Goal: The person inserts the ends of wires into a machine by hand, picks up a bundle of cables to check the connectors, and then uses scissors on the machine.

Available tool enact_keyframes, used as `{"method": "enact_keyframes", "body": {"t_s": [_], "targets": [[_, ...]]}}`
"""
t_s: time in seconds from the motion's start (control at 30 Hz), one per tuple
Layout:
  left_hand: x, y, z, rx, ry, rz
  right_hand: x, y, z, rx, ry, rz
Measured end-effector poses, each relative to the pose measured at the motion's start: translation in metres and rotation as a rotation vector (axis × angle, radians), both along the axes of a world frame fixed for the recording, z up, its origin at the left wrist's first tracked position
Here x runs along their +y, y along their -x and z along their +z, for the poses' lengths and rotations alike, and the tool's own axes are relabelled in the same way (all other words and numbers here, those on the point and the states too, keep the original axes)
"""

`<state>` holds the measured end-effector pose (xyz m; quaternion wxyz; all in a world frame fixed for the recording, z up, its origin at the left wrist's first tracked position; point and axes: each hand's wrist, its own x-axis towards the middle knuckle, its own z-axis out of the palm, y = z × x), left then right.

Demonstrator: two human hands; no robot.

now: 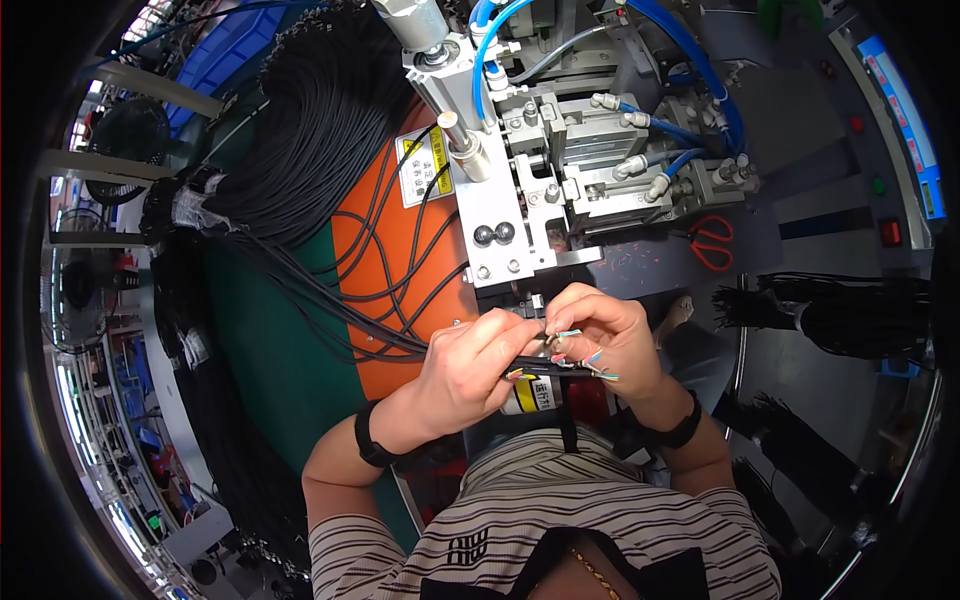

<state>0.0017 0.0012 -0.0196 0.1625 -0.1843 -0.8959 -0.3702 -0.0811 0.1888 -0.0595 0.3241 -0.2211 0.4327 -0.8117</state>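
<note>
Both my hands meet in front of the machine, just below its metal front plate. My left hand (474,362) is closed around several black cables (415,345), which run in from the left. Thin coloured wires (598,366) fan out of the stripped cable ends, toward my right palm. My right hand (612,335) pinches at the end of one cable, thumb and forefinger together beside the left fingertips. Exactly which wire it pinches is too small to tell.
The silver pneumatic machine (500,190) with blue hoses stands straight ahead. Red-handled scissors (710,243) and wire scraps lie to its right. A big black cable bundle (310,110) fills the far left, over an orange and green table mat (285,320). More bundles (850,312) hang at right.
</note>
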Motion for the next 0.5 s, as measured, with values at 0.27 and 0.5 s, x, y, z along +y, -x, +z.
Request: {"method": "enact_keyframes", "body": {"t_s": [0.27, 0.5], "targets": [[0.002, -0.005, 0.0, 0.074, 0.158, 0.14, -0.001, -0.009, 0.016, -0.059, -0.155, -0.147], [0.004, -0.005, -0.002, -0.016, 0.148, 0.146, -0.002, -0.009, 0.016, 0.289, -0.252, -0.258]]}}
